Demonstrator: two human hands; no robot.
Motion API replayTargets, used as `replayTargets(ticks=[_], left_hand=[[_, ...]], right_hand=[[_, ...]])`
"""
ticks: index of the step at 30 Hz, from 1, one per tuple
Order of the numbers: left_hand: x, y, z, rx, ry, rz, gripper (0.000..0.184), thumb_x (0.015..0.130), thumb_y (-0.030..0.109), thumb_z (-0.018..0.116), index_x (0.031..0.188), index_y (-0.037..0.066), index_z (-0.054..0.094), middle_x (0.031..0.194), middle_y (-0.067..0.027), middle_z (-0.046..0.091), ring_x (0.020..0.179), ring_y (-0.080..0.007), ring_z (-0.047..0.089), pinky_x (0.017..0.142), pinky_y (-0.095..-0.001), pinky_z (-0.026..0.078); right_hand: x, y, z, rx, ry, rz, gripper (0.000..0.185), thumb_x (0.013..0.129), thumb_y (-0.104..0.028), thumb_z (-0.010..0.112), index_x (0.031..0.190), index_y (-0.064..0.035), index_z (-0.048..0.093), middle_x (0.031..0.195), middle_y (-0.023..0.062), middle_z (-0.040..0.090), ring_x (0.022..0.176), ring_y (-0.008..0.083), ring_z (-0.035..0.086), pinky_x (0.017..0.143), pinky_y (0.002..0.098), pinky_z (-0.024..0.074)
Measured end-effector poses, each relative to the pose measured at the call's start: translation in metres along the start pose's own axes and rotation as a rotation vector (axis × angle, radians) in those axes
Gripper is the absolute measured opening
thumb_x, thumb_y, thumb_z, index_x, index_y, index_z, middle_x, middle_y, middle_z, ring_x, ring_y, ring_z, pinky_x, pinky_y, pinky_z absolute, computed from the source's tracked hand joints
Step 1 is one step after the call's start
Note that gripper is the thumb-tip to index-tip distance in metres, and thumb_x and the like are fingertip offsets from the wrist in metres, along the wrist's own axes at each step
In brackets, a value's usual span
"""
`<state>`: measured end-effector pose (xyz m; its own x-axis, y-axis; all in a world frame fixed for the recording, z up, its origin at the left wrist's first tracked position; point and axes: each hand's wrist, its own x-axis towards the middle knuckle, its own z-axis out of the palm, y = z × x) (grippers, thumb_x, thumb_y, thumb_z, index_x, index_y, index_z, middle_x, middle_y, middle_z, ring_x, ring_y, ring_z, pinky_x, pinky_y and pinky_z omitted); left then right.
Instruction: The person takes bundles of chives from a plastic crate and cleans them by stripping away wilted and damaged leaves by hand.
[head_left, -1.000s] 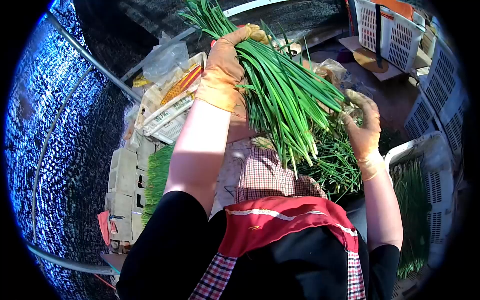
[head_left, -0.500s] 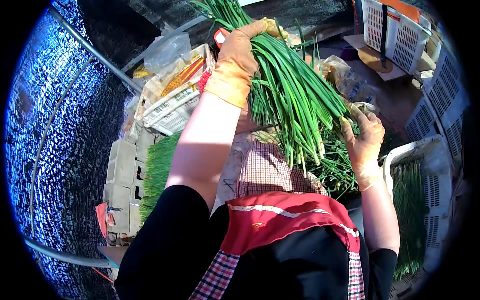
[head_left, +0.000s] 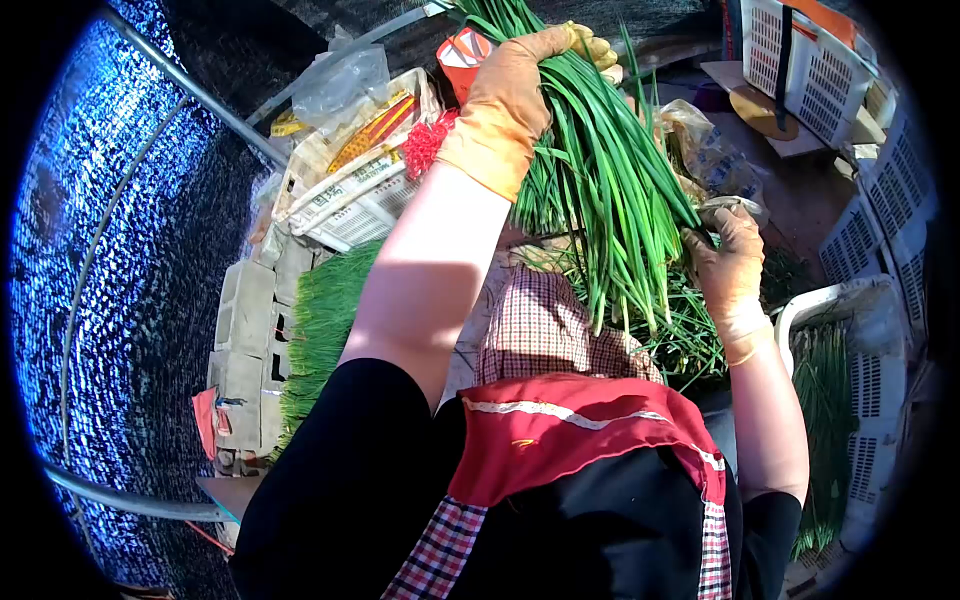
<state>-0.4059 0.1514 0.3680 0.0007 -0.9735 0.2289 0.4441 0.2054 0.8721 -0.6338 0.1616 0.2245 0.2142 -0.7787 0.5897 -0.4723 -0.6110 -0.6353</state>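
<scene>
A large bunch of long green leafy stalks hangs at a slant, pale ends down. My left hand, in an orange glove, is wrapped round its upper part. At the bunch's right edge my right hand, also gloved, has its fingers bent and pressed against the outer stalks; what lies between its fingertips is too small to tell. Loose green stalks lie in a heap below the bunch, beside the checked apron cloth.
More stalks stand at the left by grey blocks. A white crate with packets, a red netting tuft and a plastic bag lie beyond. At the right are a crate of stalks and stacked crates.
My left hand has shifted right with the bunch, which now hangs more steeply. My right hand has moved slightly down, with its fingers drawn closer together. More of the red netting shows.
</scene>
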Motion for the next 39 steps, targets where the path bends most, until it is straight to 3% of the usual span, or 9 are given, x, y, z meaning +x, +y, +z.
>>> replayTargets(ticks=[6,13,17,23,29,33,35,37,39], left_hand=[[0.012,-0.004,-0.007,0.024,0.122,0.011,0.018,0.084,0.010,0.051,0.092,-0.006,0.053,0.086,-0.0185,0.060,0.082,-0.0307,0.060,0.074,-0.0446,0.052],[0.015,-0.016,-0.009,-0.046,0.178,-0.030,0.018,0.081,0.011,0.053,0.085,-0.007,0.055,0.078,-0.0178,0.061,0.069,-0.0291,0.062,0.064,-0.0428,0.054],[0.021,-0.024,-0.008,0.023,0.187,-0.116,0.020,0.082,0.014,0.053,0.081,-0.005,0.057,0.078,-0.0156,0.062,0.067,-0.0272,0.061,0.063,-0.0396,0.054],[0.026,-0.035,-0.006,-0.083,0.098,-0.065,0.018,0.085,0.015,0.049,0.081,-0.002,0.053,0.078,-0.0140,0.059,0.077,-0.0287,0.060,0.072,-0.0438,0.051],[0.034,-0.045,-0.002,0.077,0.154,-0.003,0.021,0.084,0.016,0.053,0.083,-0.004,0.058,0.074,-0.0138,0.064,0.064,-0.0229,0.062,0.059,-0.0310,0.052],[0.033,-0.029,-0.004,-0.091,0.262,0.006,0.015,0.082,0.011,0.054,0.084,-0.004,0.053,0.080,-0.0190,0.062,0.066,-0.0292,0.062,0.062,-0.0390,0.054],[0.032,-0.021,-0.006,-0.076,0.236,-0.013,0.014,0.082,0.009,0.054,0.084,-0.004,0.053,0.081,-0.0194,0.062,0.067,-0.0291,0.063,0.062,-0.0391,0.054],[0.033,-0.021,-0.008,-0.060,0.250,-0.002,0.014,0.081,0.009,0.055,0.084,-0.004,0.053,0.080,-0.0193,0.062,0.067,-0.0291,0.063,0.062,-0.0392,0.054],[0.029,-0.021,0.002,-0.047,0.303,0.027,0.013,0.080,0.009,0.056,0.083,-0.004,0.054,0.077,-0.0183,0.062,0.065,-0.0286,0.063,0.061,-0.0393,0.054]], right_hand=[[-0.007,0.009,-0.009,0.775,-0.116,0.463,0.003,0.075,-0.005,0.064,0.074,-0.0038,0.062,0.074,-0.0026,0.055,0.060,0.0056,0.045,0.058,0.0195,0.0377],[-0.009,0.012,-0.008,0.429,0.187,0.355,0.010,0.085,-0.010,0.054,0.089,-0.0013,0.057,0.081,-0.0005,0.055,0.074,0.0073,0.048,0.069,0.0208,0.0399],[-0.011,0.016,-0.012,0.629,0.334,0.403,0.011,0.085,-0.010,0.053,0.092,-0.0015,0.056,0.086,0.0020,0.057,0.078,0.0086,0.050,0.071,0.0220,0.0403],[-0.025,0.027,-0.022,0.362,0.145,0.328,0.010,0.086,-0.014,0.055,0.091,-0.0057,0.056,0.081,0.0000,0.054,0.073,0.0055,0.047,0.062,0.0206,0.0401],[-0.044,0.078,-0.041,1.076,0.453,0.647,0.016,0.089,-0.014,0.048,0.100,-0.0059,0.056,0.090,-0.0002,0.053,0.079,0.0096,0.048,0.075,0.0250,0.0427],[-0.087,0.126,-0.064,0.682,0.519,0.901,0.015,0.083,-0.013,0.055,0.093,-0.0017,0.056,0.072,0.0011,0.052,0.063,0.0101,0.047,0.060,0.0254,0.0415],[-0.130,0.174,-0.075,-0.544,-0.177,0.638,0.027,0.078,-0.020,0.060,0.097,-0.0023,0.056,0.090,0.0150,0.060,0.080,0.0268,0.059,0.068,0.0361,0.0461],[-0.104,0.083,-0.084,-0.835,-0.579,0.714,0.024,0.076,-0.017,0.059,0.098,-0.0066,0.061,0.097,0.0188,0.060,0.088,0.0342,0.057,0.075,0.0351,0.0454],[-0.091,0.056,-0.071,-0.547,-0.319,0.279,0.029,0.077,-0.021,0.061,0.101,-0.0050,0.060,0.096,0.0153,0.061,0.082,0.0287,0.060,0.073,0.0328,0.0466]])
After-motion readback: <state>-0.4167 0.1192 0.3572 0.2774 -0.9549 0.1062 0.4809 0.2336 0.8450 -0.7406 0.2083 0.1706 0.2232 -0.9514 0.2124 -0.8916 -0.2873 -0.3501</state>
